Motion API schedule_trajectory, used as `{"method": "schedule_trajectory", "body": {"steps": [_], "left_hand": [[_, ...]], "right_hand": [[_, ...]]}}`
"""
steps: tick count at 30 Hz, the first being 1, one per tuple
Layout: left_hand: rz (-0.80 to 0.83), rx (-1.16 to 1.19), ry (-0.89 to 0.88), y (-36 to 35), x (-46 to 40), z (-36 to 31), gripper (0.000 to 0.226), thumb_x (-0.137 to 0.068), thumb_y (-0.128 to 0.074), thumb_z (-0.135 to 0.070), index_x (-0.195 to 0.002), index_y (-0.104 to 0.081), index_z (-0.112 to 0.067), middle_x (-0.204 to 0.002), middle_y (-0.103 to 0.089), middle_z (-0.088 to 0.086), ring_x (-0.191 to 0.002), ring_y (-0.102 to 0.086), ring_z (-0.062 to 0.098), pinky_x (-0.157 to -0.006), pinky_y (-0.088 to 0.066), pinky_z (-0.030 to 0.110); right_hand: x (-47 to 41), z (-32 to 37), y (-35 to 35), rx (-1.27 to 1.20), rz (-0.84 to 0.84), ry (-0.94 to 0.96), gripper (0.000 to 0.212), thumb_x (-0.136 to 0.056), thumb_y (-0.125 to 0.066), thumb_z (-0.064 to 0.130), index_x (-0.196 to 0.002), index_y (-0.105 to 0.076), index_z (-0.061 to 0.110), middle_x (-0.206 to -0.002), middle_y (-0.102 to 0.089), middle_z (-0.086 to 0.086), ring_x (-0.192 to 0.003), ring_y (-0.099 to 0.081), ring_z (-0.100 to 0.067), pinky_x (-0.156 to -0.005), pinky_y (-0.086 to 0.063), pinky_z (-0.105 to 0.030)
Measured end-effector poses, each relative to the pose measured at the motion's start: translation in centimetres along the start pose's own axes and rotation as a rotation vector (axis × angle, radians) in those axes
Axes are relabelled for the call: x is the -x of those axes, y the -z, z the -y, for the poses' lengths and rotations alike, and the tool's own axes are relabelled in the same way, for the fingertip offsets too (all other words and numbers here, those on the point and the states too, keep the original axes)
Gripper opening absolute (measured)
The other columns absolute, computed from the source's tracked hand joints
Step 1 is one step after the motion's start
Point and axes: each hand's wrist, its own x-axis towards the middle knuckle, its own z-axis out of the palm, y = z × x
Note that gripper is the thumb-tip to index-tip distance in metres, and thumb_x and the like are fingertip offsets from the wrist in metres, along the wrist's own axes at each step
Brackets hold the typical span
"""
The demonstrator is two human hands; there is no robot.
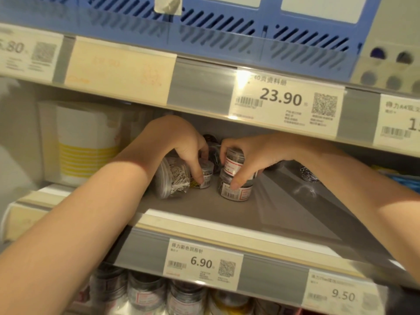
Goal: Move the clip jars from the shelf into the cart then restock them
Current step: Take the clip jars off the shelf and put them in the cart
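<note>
- I see my left hand reaching into the grey shelf, its fingers curled down over a small clear jar of metal clips with a barcode label; the thumb presses on that jar's front.
- Just left of those fingers lies a larger clear jar of silver paper clips, tipped on its side and touching my wrist.
- My right hand grips a clear clip jar with a red-edged white label, fingers wrapped round its sides.
- That jar sits stacked on a matching clear labelled jar standing on the shelf; my thumb tip touches the lower jar.
- Between my two sets of fingers, behind, more dark jars are too blurred for me to count.
- Below my hands hangs a white price tag reading 6.90.
</note>
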Motion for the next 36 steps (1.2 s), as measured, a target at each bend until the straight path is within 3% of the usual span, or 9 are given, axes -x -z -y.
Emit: {"method": "schedule_trajectory", "body": {"steps": [8, 11, 14, 16, 18, 21, 28, 34, 36], "left_hand": [[-0.019, 0.034, -0.063, 0.0, 0.7, -0.4, 0.074, -0.073, -0.072, -0.053, -0.138, -0.045, -0.030, -0.135, -0.049, -0.008, -0.118, -0.049, 0.016, -0.101, -0.040, 0.031], [-0.024, 0.054, -0.115, 0.2, 1.0, -0.8, 0.072, -0.075, -0.072, -0.050, -0.138, -0.044, -0.031, -0.138, -0.047, -0.011, -0.122, -0.047, 0.014, -0.101, -0.038, 0.028], [-0.022, 0.077, -0.170, 0.2, 1.2, -1.1, 0.069, -0.076, -0.072, -0.049, -0.137, -0.044, -0.033, -0.139, -0.046, -0.012, -0.123, -0.046, 0.013, -0.102, -0.038, 0.028], [-0.016, 0.096, -0.204, 0.1, 1.3, -1.3, 0.067, -0.075, -0.073, -0.048, -0.135, -0.046, -0.035, -0.138, -0.046, -0.013, -0.123, -0.046, 0.012, -0.104, -0.038, 0.031], [-0.016, 0.121, -0.233, 0.1, 1.2, -1.5, 0.065, -0.076, -0.073, -0.046, -0.134, -0.047, -0.035, -0.136, -0.047, -0.014, -0.122, -0.046, 0.011, -0.101, -0.038, 0.026], [-0.014, 0.174, -0.283, 0.0, 1.1, -2.0, 0.062, -0.077, -0.074, -0.041, -0.133, -0.048, -0.033, -0.133, -0.048, -0.016, -0.122, -0.045, 0.008, -0.096, -0.036, 0.020], [-0.017, 0.292, -0.425, -0.7, 0.6, -3.9, 0.061, -0.070, -0.075, -0.048, -0.125, -0.051, -0.036, -0.119, -0.054, -0.023, -0.108, -0.052, -0.001, -0.096, -0.040, 0.018], [0.016, 0.375, -0.536, -1.2, 0.4, -5.1, 0.063, -0.069, -0.072, -0.049, -0.127, -0.051, -0.039, -0.124, -0.053, -0.027, -0.113, -0.049, -0.010, -0.092, -0.036, 0.005], [0.026, 0.382, -0.561, -1.0, 0.5, -5.1, 0.070, -0.066, -0.066, -0.055, -0.131, -0.046, -0.040, -0.128, -0.051, -0.026, -0.117, -0.047, -0.008, -0.098, -0.035, 0.010]], "right_hand": [[1.9, -0.4, -0.1, 0.076, -0.052, 0.040, 0.044, -0.066, -0.084, 0.020, -0.094, -0.051, 0.028, -0.091, -0.058, 0.012, -0.077, -0.056, -0.002, -0.065, -0.053, -0.024], [3.9, -1.5, -0.1, 0.091, -0.062, 0.033, 0.046, -0.065, -0.084, 0.022, -0.096, -0.051, 0.029, -0.093, -0.058, 0.011, -0.080, -0.057, -0.005, -0.057, -0.049, -0.017], [6.2, -2.8, 0.1, 0.060, -0.037, 0.000, 0.047, -0.064, -0.085, 0.023, -0.095, -0.051, 0.031, -0.090, -0.059, 0.012, -0.070, -0.057, 0.003, -0.049, -0.042, -0.010], [7.7, -3.6, 0.3, 0.042, -0.011, -0.025, 0.048, -0.063, -0.086, 0.023, -0.097, -0.052, 0.032, -0.090, -0.062, 0.011, -0.070, -0.059, 0.002, -0.054, -0.047, -0.013], [8.9, -4.5, 0.3, 0.001, 0.002, -0.041, 0.049, -0.060, -0.088, 0.025, -0.092, -0.053, 0.036, -0.090, -0.065, 0.008, -0.077, -0.063, -0.006, -0.065, -0.055, -0.025], [10.2, -5.4, 0.2, -0.019, 0.009, -0.059, 0.055, -0.046, -0.089, 0.041, -0.088, -0.053, 0.042, -0.090, -0.067, 0.010, -0.081, -0.065, -0.012, -0.073, -0.057, -0.040], [10.9, -6.0, 0.1, -0.043, 0.005, -0.101, 0.057, -0.037, -0.081, 0.051, -0.086, -0.053, 0.045, -0.091, -0.066, 0.009, -0.084, -0.065, -0.014, -0.076, -0.057, -0.043], [10.9, -5.9, 0.1, -0.037, -0.011, -0.126, 0.050, -0.055, -0.091, 0.027, -0.087, -0.054, 0.038, -0.094, -0.064, 0.006, -0.088, -0.064, -0.017, -0.077, -0.057, -0.045], [10.9, -5.7, 0.0, -0.029, -0.015, -0.141, 0.050, -0.057, -0.090, 0.024, -0.090, -0.053, 0.035, -0.095, -0.064, 0.005, -0.088, -0.064, -0.018, -0.075, -0.057, -0.044]]}}
